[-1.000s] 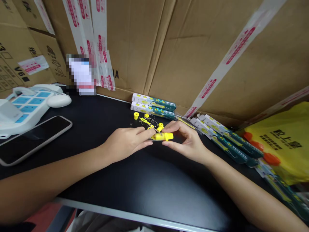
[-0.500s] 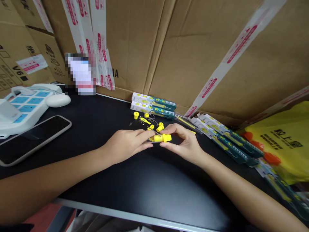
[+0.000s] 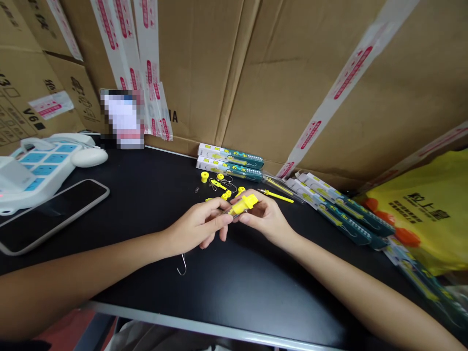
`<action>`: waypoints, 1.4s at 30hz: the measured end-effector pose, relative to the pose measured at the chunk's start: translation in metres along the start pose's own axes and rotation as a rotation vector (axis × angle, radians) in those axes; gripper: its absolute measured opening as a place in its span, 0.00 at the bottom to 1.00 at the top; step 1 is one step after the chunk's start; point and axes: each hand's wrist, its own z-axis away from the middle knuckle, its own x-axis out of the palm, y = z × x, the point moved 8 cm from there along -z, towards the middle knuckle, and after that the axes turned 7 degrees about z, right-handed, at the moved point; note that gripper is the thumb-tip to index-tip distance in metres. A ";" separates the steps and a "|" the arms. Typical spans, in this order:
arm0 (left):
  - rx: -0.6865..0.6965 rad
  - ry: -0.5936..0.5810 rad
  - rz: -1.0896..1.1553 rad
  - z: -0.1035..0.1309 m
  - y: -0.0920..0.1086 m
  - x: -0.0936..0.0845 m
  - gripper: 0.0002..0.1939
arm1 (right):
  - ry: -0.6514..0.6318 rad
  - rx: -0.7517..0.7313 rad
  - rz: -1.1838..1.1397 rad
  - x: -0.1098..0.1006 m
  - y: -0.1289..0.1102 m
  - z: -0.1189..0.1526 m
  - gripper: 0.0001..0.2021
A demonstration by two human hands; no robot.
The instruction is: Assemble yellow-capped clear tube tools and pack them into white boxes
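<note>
Above the black table (image 3: 234, 292), my left hand (image 3: 199, 223) is closed around the clear tube of a spring scale, mostly hidden by the fingers. The spring scale (image 3: 243, 205) has a yellow cap pointing up and to the right. Fingers of my right hand (image 3: 268, 218) pinch it just below and beside this cap. A metal hook (image 3: 183, 265) shows below my left wrist; it looks like the scale's lower end. Just beyond the hands lie loose yellow caps (image 3: 204, 177), a small yellow piece with a wire loop (image 3: 218, 185) and a yellow rod (image 3: 278, 196).
Printed spring scale boxes (image 3: 230, 168) lie at the back, with more boxes (image 3: 340, 214) to the right. A yellow bag (image 3: 424, 214) stands far right. On the left are a phone (image 3: 54, 214) and a power strip (image 3: 54, 161). Cardboard (image 3: 292, 73) walls the back.
The spring scale's yellow cap has tilted upward, and my right fingers have shifted under and beside it. The metal hook has come into view below my left wrist.
</note>
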 end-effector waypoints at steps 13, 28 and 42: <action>-0.222 -0.081 0.436 -0.008 -0.033 0.007 0.22 | 0.252 0.195 -0.327 -0.059 0.036 -0.023 0.17; -0.178 0.011 0.182 -0.011 -0.035 -0.003 0.21 | 0.091 0.269 -0.430 -0.024 0.038 -0.015 0.16; -0.231 0.009 0.250 -0.009 -0.039 -0.001 0.24 | 0.120 0.265 -0.406 -0.030 0.042 -0.015 0.16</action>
